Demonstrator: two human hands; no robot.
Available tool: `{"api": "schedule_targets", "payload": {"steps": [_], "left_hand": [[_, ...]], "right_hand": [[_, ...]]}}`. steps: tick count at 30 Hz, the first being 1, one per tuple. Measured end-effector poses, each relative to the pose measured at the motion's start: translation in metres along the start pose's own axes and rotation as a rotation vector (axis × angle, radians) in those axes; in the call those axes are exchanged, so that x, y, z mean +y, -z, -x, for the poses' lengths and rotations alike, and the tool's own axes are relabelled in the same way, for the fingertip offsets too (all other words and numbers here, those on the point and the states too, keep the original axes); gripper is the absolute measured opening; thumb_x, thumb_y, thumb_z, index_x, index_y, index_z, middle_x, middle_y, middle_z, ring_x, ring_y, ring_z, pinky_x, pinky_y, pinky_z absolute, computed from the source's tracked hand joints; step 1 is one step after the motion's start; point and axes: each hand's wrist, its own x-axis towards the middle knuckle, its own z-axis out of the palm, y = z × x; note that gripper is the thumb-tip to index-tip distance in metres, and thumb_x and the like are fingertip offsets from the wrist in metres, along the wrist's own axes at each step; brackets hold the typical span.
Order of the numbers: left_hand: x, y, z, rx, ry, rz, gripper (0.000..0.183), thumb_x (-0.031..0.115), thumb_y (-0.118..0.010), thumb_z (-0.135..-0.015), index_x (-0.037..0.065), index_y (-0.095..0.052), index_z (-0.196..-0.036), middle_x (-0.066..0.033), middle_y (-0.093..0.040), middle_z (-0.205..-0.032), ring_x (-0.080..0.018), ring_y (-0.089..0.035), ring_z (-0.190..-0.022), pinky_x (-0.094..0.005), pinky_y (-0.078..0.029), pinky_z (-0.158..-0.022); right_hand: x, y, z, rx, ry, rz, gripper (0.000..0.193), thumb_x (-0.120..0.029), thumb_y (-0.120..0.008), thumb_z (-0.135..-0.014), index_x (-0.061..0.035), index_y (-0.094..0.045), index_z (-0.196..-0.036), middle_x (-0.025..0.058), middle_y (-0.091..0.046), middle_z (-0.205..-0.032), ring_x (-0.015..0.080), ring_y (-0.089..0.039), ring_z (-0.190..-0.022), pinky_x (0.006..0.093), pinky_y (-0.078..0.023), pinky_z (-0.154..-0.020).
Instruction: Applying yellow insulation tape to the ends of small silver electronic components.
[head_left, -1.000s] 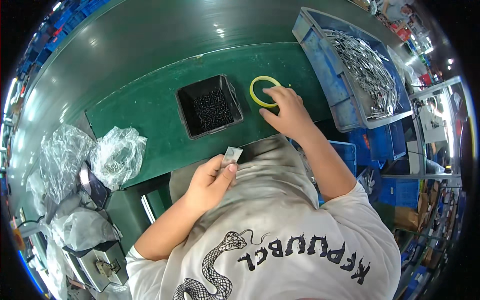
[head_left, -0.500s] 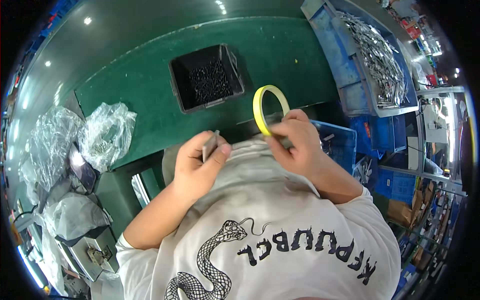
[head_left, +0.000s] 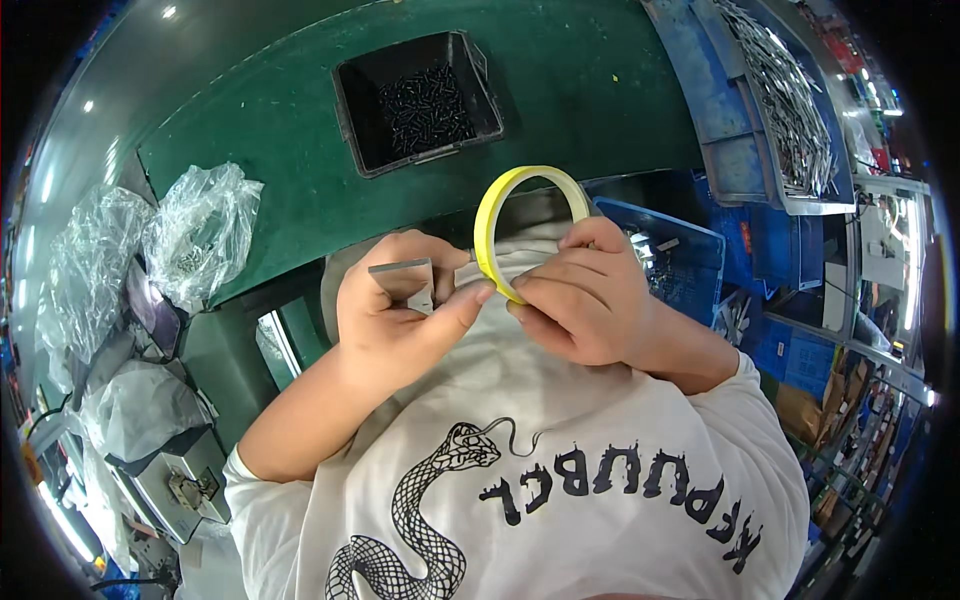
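A roll of yellow tape (head_left: 487, 225) stands on edge in front of my chest, with my right hand (head_left: 598, 300) closed around its lower right side. My left hand (head_left: 385, 325) has its fingers curled round a small flat grey piece, which looks like metal (head_left: 403, 266). The left thumb and forefinger tips meet the tape roll's lower left edge, close to the right fingertips. Whether they pinch a loose end of the tape is too small to make out.
Beyond my hands, a black bin (head_left: 352, 112) of small black parts sits on the green table (head_left: 560, 100). Clear plastic bags (head_left: 205, 235) lie at the left. At the right are a blue bin (head_left: 735, 165) of thin metal pieces and a lower blue crate (head_left: 705, 238).
My hands have come together, the left thumb and forefinger now reaching the tape roll. The grey piece has shifted deeper into the left hand's fingers. The view has tipped slightly lower.
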Motion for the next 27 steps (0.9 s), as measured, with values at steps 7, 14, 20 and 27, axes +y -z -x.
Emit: {"api": "schedule_targets", "payload": {"steps": [7, 14, 20, 27], "left_hand": [[-0.002, 0.005, -0.008, -0.128, -0.137, -0.097, 0.032, -0.010, -0.078, -0.072, 0.001, -0.066, -0.100, -0.0056, -0.064, -0.086, -0.0086, -0.050, -0.061, -0.0233, -0.040, -0.055], [-0.007, 0.007, -0.011, -0.170, -0.201, -0.179, 0.032, -0.010, -0.076, -0.072, 0.002, -0.066, -0.100, -0.0055, -0.063, -0.081, -0.0112, -0.051, -0.061, -0.0249, -0.041, -0.054], [-0.007, 0.007, -0.013, -0.177, -0.216, -0.196, 0.031, -0.011, -0.075, -0.073, 0.002, -0.064, -0.098, -0.0058, -0.063, -0.079, -0.0126, -0.051, -0.061, -0.0265, -0.041, -0.054], [-0.010, 0.007, -0.011, -0.189, -0.217, -0.210, 0.028, -0.010, -0.076, -0.073, 0.001, -0.062, -0.096, -0.0057, -0.060, -0.076, -0.0132, -0.051, -0.060, -0.0269, -0.040, -0.053]], "right_hand": [[0.000, 0.001, 0.002, -0.036, 0.043, 0.058, 0.030, -0.011, -0.080, -0.071, -0.0048, -0.065, -0.097, 0.0030, -0.071, -0.084, 0.0166, -0.063, -0.067, 0.0364, -0.045, -0.074], [0.004, 0.001, 0.004, -0.052, 0.037, 0.032, 0.031, -0.011, -0.079, -0.073, -0.0041, -0.065, -0.099, 0.0037, -0.072, -0.085, 0.0169, -0.063, -0.068, 0.0367, -0.045, -0.074], [0.006, 0.000, 0.005, -0.058, 0.047, 0.019, 0.029, -0.012, -0.079, -0.074, -0.0041, -0.065, -0.098, 0.0041, -0.072, -0.085, 0.0179, -0.064, -0.068, 0.0368, -0.045, -0.073], [0.005, 0.001, 0.003, -0.067, 0.034, 0.017, 0.029, -0.012, -0.079, -0.075, -0.0042, -0.064, -0.098, 0.0050, -0.072, -0.085, 0.0183, -0.065, -0.068, 0.0367, -0.046, -0.072]]}}
